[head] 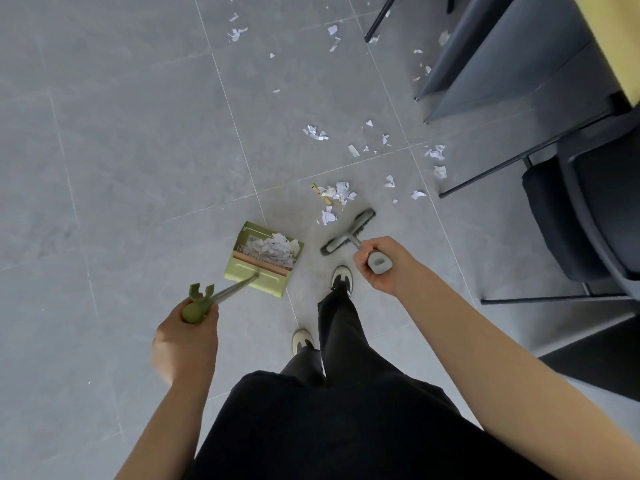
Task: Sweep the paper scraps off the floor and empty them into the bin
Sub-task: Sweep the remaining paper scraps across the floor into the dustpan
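On the grey tiled floor (138, 140) the green dustpan (264, 258) rests mouth toward the mess, already holding scraps. Her left hand (188, 336) grips its long handle to steady it; the right hand (381, 265) clenches the broom (348, 232), whose head lies just behind the nearest heap of paper scraps (336, 195), placed to push it panward. More scraps trail toward the chairs (588, 209). No bin shows.

Dark chairs (585, 216) beside a yellow-topped table (613, 39).
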A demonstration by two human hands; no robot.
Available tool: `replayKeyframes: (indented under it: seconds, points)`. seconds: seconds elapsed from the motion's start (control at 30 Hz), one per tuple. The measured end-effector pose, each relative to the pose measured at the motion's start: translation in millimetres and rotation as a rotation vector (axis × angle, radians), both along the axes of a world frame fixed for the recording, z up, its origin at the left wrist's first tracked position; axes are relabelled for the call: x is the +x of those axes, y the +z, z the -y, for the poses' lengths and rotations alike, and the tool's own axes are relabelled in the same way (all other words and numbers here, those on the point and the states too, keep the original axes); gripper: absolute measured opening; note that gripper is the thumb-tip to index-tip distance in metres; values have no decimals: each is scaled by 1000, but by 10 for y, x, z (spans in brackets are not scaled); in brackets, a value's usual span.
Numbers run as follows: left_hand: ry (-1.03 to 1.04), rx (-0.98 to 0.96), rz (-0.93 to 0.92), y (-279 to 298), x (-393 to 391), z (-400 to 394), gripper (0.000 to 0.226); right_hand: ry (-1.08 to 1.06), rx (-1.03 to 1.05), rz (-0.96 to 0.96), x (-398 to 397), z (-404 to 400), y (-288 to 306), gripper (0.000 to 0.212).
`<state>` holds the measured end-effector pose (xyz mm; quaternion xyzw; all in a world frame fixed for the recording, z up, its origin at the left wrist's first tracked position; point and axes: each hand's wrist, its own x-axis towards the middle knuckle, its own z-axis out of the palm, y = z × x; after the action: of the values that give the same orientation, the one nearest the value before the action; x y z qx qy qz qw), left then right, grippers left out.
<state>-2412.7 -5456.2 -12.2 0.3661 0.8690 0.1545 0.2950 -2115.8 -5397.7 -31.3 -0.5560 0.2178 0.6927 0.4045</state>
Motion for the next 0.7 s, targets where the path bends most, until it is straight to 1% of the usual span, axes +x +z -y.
replayKeyframes:
  seconds: [0.07, 0.13, 0.27, 0.37, 0.53, 0.63, 0.7]
  points:
    - [0, 1, -4, 0, 99, -109, 19, -18, 14, -26, 129, -168, -70, 17]
    - [-2, -3, -9, 1, 205, -219, 16, -66, 22, -48, 296, -326, -88, 18]
    - [0, -25, -49, 27, 410, -414, 13, -185, 56, -119, 648, -575, 53, 16]
    - [0, -21, -47, 49, 581, -541, 13, -156, 29, -100, 982, -759, 148, 17]
    - [-16, -7, -42, 55, 848, -788, 12, 4, -54, 38, 1466, -967, 228, 12]
    - [-12, 6, -28, 58, 978, -931, 9, 70, -97, 148, 1682, -1024, 263, 19]
    - [-10, 17, -26, 60, 1077, -1025, 7, 109, -114, 225, 1849, -1044, 238, 19]
